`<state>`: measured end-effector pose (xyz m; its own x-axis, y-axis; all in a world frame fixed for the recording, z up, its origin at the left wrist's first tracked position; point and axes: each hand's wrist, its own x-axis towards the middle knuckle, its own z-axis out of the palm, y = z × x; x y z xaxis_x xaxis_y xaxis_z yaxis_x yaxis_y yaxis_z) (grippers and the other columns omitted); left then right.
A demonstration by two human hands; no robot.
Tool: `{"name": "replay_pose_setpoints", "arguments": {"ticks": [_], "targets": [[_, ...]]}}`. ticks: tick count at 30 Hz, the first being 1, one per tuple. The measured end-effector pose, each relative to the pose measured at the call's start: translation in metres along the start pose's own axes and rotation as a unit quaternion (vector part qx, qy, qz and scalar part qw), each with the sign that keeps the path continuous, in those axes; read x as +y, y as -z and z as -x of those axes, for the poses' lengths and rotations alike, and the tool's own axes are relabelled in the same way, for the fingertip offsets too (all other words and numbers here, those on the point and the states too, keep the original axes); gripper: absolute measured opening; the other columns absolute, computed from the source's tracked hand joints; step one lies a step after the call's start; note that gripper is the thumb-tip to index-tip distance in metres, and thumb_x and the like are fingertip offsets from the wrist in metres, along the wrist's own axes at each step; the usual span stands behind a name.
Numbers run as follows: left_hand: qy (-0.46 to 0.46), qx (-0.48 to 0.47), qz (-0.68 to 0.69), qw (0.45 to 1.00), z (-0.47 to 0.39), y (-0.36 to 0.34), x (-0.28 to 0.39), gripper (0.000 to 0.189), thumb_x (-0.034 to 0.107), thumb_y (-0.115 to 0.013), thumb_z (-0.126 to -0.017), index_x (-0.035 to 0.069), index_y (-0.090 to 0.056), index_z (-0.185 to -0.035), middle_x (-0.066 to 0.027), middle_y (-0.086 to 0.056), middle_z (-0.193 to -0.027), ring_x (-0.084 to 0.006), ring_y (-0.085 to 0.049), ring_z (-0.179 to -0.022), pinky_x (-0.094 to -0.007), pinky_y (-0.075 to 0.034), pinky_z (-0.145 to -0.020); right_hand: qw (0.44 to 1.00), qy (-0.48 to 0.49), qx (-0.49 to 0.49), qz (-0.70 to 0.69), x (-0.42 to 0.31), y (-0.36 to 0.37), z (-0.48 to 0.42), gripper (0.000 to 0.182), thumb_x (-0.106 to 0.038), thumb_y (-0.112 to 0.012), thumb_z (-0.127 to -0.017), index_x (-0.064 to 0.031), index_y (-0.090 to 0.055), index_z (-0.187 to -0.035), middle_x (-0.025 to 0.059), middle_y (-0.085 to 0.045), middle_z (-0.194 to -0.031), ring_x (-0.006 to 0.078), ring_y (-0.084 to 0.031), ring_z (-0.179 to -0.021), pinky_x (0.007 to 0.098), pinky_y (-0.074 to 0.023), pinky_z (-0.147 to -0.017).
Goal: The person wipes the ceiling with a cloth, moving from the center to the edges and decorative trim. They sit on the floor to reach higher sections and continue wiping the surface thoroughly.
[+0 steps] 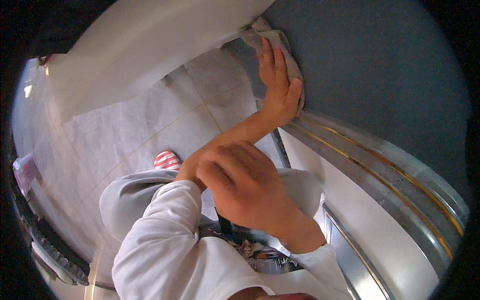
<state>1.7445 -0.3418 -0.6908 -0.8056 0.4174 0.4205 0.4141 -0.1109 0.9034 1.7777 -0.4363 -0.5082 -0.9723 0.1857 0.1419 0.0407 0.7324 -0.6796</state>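
Observation:
My left hand [279, 84] lies with fingers stretched along a crumpled greyish-beige cloth [294, 69], pressing it to the edge of a dark grey flat surface [367, 63]. The cloth reaches up to the corner by a white panel [161, 41]. Nearer to the camera, my right hand [240, 187] is curled and slightly blurred, crossing in front of my left forearm. Nothing shows in its fingers, though the palm side is hidden.
Grey floor tiles [150, 123] with thin joints spread below. Grey marble-like trim with gold strips [360, 165] curves along the right, above a white wall face [348, 176]. A red-and-white striped shoe [167, 160] shows beside my knee. A dark framed panel [356, 255] stands lower right.

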Motion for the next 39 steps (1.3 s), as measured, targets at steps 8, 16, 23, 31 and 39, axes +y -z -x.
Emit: {"name": "replay_pose_setpoints", "arguments": {"ticks": [8,16,23,31,39], "targets": [[0.101,-0.048,0.046,0.993,0.072,-0.006,-0.102,0.069,0.028,-0.033,-0.097,-0.010,0.002,-0.144,-0.0265,0.005,-0.153,-0.0411,0.003,-0.141,-0.0444,0.001,-0.114,0.998,0.043,0.034,0.003,-0.009,-0.029,0.016,0.022,-0.018,-0.058,-0.070,-0.0021,-0.055,-0.085,0.0107,-0.056,-0.090,0.0248,-0.059,-0.078,0.0378,-0.0498,-0.076],[0.196,-0.077,0.076,0.975,0.127,-0.011,-0.154,0.065,0.027,-0.028,-0.099,-0.009,0.003,-0.144,-0.0249,0.007,-0.153,-0.0370,0.005,-0.142,-0.0400,0.001,-0.115,0.996,0.068,0.042,0.031,-0.017,-0.032,0.030,0.022,-0.019,-0.058,-0.068,-0.0022,-0.055,-0.081,0.0106,-0.055,-0.087,0.0249,-0.060,-0.078,0.0375,-0.0495,-0.075],[0.212,-0.105,0.086,0.968,0.164,-0.010,-0.120,0.066,0.027,-0.031,-0.099,-0.006,0.003,-0.145,-0.0244,0.010,-0.153,-0.0376,0.007,-0.142,-0.0423,0.003,-0.114,0.992,0.111,0.055,-0.003,-0.034,-0.035,0.040,0.019,-0.020,-0.057,-0.069,-0.0033,-0.056,-0.076,0.0106,-0.056,-0.082,0.0249,-0.060,-0.077,0.0392,-0.0477,-0.075],[0.110,-0.124,0.097,0.981,0.155,0.011,0.023,0.071,0.025,-0.040,-0.096,-0.002,0.002,-0.146,-0.0266,0.013,-0.151,-0.0422,0.010,-0.140,-0.0492,0.004,-0.112,0.986,0.144,0.071,-0.041,-0.043,-0.044,0.051,0.018,-0.022,-0.057,-0.070,-0.0042,-0.057,-0.072,0.0093,-0.057,-0.080,0.0242,-0.059,-0.076,0.0390,-0.0474,-0.075],[0.051,-0.130,0.052,0.989,0.178,0.002,0.004,0.081,0.017,-0.051,-0.087,-0.003,-0.001,-0.146,-0.0307,0.010,-0.151,-0.0476,0.006,-0.140,-0.0530,-0.003,-0.112,0.989,0.128,0.063,-0.030,-0.046,-0.039,0.062,0.016,-0.017,-0.057,-0.064,-0.0031,-0.054,-0.071,0.0080,-0.053,-0.078,0.0216,-0.057,-0.074,0.0358,-0.0479,-0.074]]}}
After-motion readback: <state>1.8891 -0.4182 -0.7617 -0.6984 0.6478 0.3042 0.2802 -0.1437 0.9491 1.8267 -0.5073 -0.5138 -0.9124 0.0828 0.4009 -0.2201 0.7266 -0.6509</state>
